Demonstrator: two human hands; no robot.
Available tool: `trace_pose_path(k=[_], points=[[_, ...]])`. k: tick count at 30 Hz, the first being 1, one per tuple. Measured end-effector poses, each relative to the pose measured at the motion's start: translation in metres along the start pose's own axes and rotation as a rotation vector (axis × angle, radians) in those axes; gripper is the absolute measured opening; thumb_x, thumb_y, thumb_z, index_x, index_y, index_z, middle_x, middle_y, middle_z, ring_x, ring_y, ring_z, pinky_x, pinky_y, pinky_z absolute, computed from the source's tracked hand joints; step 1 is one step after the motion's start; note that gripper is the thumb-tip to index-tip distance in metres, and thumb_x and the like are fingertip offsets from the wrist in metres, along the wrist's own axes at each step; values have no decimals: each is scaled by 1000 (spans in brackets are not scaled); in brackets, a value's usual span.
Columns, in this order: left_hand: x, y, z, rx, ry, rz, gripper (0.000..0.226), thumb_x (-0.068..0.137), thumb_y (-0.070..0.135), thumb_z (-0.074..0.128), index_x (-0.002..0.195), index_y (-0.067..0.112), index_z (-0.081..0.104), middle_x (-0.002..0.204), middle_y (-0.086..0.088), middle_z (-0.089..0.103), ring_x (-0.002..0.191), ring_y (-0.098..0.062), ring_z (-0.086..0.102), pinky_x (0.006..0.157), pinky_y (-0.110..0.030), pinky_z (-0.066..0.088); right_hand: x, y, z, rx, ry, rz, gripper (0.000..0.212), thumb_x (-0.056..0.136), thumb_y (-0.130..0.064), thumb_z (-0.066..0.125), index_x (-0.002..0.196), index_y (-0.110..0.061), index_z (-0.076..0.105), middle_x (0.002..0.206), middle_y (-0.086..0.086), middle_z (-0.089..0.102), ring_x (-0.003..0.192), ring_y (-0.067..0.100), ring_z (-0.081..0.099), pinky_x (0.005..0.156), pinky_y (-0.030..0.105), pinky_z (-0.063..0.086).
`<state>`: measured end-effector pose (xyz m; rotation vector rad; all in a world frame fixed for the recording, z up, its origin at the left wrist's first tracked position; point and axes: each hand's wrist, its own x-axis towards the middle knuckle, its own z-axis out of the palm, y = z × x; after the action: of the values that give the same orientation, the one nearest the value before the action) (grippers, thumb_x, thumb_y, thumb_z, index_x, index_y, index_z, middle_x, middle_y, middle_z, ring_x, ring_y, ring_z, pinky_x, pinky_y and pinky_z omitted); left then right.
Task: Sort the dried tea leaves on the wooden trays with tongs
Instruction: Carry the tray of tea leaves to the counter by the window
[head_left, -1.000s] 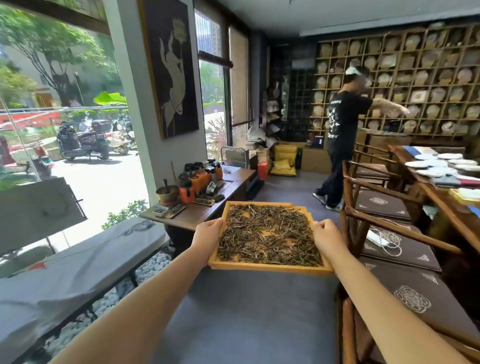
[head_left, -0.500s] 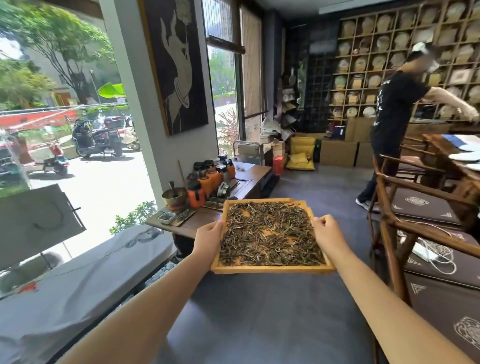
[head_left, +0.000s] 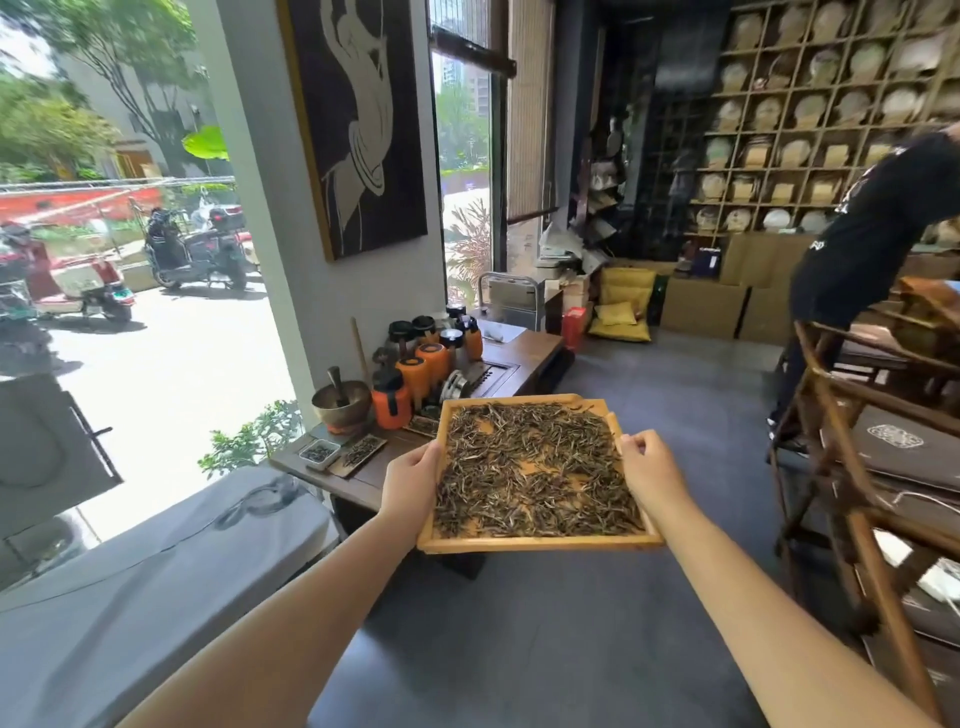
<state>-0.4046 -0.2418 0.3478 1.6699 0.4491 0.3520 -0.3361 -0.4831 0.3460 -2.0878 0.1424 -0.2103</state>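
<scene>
While my left hand (head_left: 413, 480) and right hand (head_left: 649, 470) gripped opposite rims of the shallow rectangular pale-wood tray (head_left: 540, 544), the loose dark dried tea leaves (head_left: 535, 467) lay between them; any tilt, I judged, would spill leaves over its low edge.

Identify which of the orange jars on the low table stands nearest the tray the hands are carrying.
The front orange jar with the black lid, right of the brass bowl, is nearest the tray. The other jars line up behind it toward the window.
</scene>
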Motion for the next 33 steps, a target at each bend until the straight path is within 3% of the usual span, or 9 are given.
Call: trace_pose_path(k=[5,9,11,13,17,20,26,29,33], points=[[90,-3,6,-31,29,-8,26,95,33,47,105,26,70,69,20,64,70,1,58,54,-17,39,74,-15,52,46,-4,-26,24,95,-29,38,87,-9,48,71,-2,50,64,11,45,52,26,32],[149,-2,11,-40,40,-1,27,95,33,47,107,25,70,65,20,69,62,4,64,47,-9,42,123,-22,89,84,-31,-22,24,96,-28,38,88,-8,49,73,-3,51,65,8,45,52,26,32],[176,-4,16,-35,46,-3,29,95,36,47,109,26,70,72,17,71,67,1,66,52,-13,45,146,-24,105,86,-34,-13,23,96,-28,38,88,-8,48,72,-3,50,64,6,44,51,25,31],[201,-6,21,-29,29,-21,31,95,39,46,106,27,71,74,9,75,71,-8,70,58,-20,50,168,-23,119,82,-40,-11,23,96,-28,38,86,-10,47,71,-4,49,64,6,43,51,24,31],[245,-11,39,-62,34,-24,28,94,39,45,99,31,71,73,15,75,65,-3,71,50,-12,50,219,-20,142,82,-63,-12,22,96,-28,38,82,-12,45,70,-3,48,63,7,43,50,25,30],[276,-18,54,-93,47,-51,29,94,38,47,102,28,72,77,8,76,70,-9,73,58,-21,54,261,-19,159,71,-95,-35,23,96,-29,39,84,-11,46,70,-3,49,62,6,43,49,25,30],[334,-24,85,-154,217,-63,22,92,40,50,89,37,72,73,17,74,65,-2,71,47,-9,49,351,-21,198,98,-219,-99,23,95,-32,40,79,-18,47,74,0,56,67,11,51,54,28,38],[359,-28,99,-151,304,-86,32,90,41,51,67,47,72,70,16,74,68,-6,71,58,-19,51,389,-21,217,105,-302,-101,21,95,-35,40,82,-20,47,79,2,61,73,18,57,61,33,42],[382,-39,107,-168,427,-107,36,90,40,52,62,51,70,64,13,73,62,-6,69,59,-26,53,427,-31,245,69,-389,-157,22,95,-35,39,87,-17,50,80,1,59,75,18,55,62,32,40]])
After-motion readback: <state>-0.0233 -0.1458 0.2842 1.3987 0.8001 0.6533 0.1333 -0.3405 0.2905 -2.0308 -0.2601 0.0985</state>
